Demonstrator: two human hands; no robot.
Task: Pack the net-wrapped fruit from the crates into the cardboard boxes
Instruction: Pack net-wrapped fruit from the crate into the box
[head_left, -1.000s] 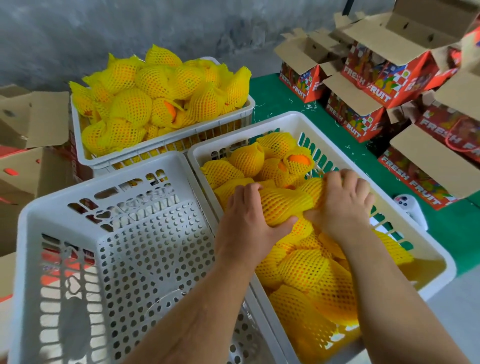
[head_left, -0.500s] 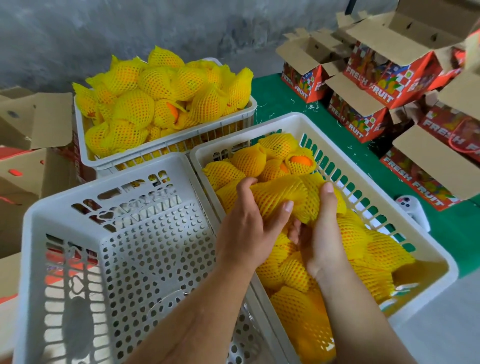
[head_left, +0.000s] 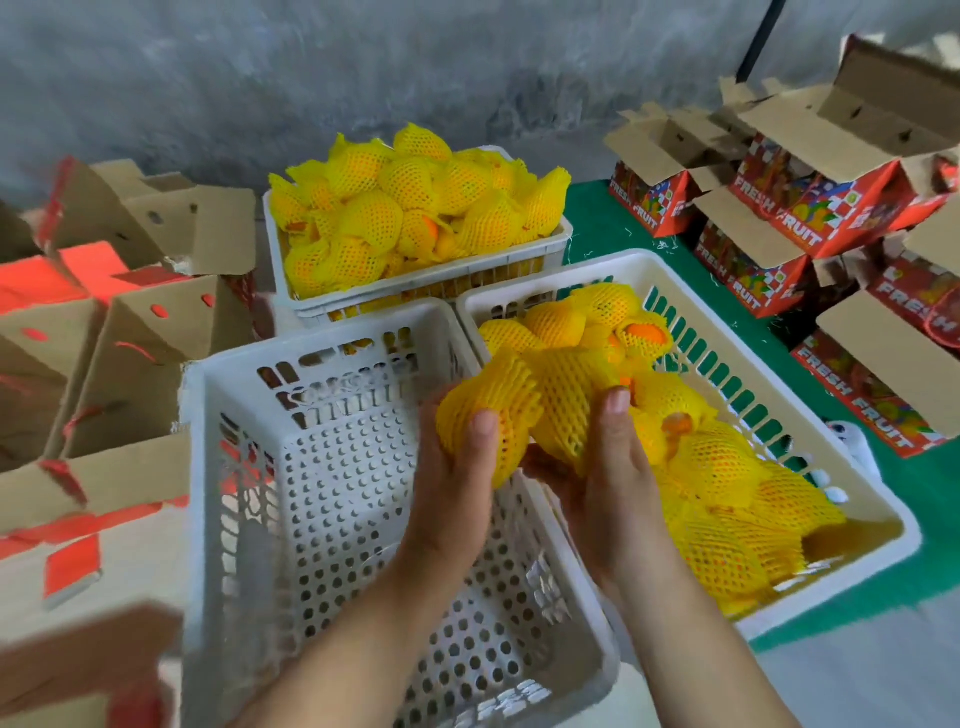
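— Left hand (head_left: 457, 467) status?
— Closed round one netted fruit (head_left: 488, 410); my right hand (head_left: 602, 478) grips another (head_left: 566, 395), both above the white crates' (head_left: 519, 312) shared edge

Materials: plastic crates, foam net, printed and raw cardboard.

Crates (head_left: 332, 467) are white moulded plastic, smooth, slightly glossy, perforated floor and slotted walls. Fruit sleeves (head_left: 488, 410) are yellow foam mesh, matt, ribbed and soft-looking; orange peel (head_left: 641, 332) shows through one, smooth. Boxes on the right (head_left: 810, 218) are cardboard, glossy red print outside, raw brown matt flaps. Table cover (head_left: 597, 218) is matt green. Wall (head_left: 363, 67) is rough grey.
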